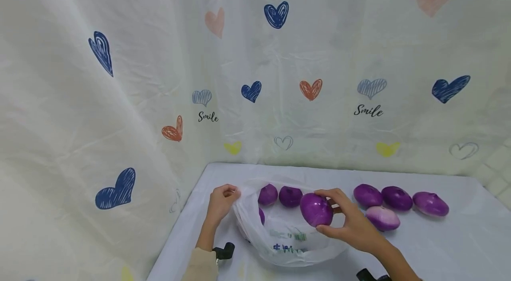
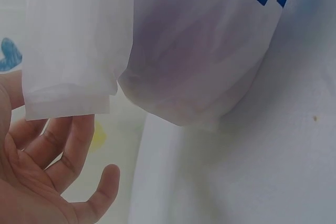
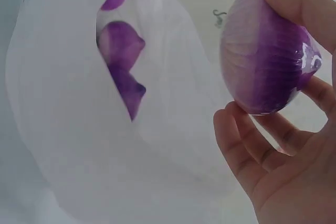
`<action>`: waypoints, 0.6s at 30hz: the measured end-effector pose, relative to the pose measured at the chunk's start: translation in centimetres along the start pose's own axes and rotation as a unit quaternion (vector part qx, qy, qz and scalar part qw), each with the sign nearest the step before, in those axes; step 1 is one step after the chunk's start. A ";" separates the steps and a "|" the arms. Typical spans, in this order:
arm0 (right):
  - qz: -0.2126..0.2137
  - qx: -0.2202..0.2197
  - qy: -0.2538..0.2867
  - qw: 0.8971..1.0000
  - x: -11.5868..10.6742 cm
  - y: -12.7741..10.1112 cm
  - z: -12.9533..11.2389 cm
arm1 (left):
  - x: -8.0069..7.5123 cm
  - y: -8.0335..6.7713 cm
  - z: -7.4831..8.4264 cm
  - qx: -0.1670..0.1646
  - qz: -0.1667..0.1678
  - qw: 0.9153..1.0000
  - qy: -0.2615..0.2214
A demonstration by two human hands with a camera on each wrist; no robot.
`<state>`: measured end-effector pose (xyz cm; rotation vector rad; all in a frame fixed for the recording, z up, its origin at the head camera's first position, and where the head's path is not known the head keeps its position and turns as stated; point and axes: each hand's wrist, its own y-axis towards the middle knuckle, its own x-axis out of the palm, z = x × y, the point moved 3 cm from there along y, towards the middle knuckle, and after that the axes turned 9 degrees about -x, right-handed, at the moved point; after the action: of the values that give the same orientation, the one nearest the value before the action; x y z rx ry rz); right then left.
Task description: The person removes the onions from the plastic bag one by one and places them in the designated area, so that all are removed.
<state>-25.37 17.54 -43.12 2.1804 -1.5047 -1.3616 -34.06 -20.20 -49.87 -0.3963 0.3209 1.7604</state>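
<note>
In the head view, the right hand (image 1: 351, 225) pinches a purple onion (image 1: 316, 210) at the plastic bag (image 1: 309, 258)'s mouth, lower centre; the left hand (image 1: 221, 204) grips its left rim; surface (image 1: 447, 250) extends lower right. Left wrist: bag edge, left. Right wrist: onion, upper right.

Here's the white table (image 1: 451, 247), and there sits the bag (image 1: 319, 252), translucent, its mouth wide open! Over to the right of the bag it's onions (image 1: 396, 198), four of them, glossy and purple! Three line up along the table, stretching away from the bag; the fourth, a paler onion (image 1: 383, 219), lies in front of the two nearest the bag, just beside them.
</note>
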 end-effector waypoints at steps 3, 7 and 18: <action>0.021 0.003 -0.005 1.000 -1.2 -0.7 0.2 | 0.0 0.0 -0.1 0.000 0.001 1.000 -0.002; 0.047 0.017 -0.017 0.999 -2.7 -1.8 0.9 | 0.0 0.0 -0.1 0.000 -0.003 1.000 -0.007; 0.087 0.085 -0.068 0.990 -6.9 -5.2 3.1 | 0.0 -0.3 0.2 0.007 -0.003 1.000 -0.007</action>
<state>-24.79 26.69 -43.84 2.0253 -1.8779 -1.3940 -33.82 -20.04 -49.65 -0.3748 0.3217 1.7527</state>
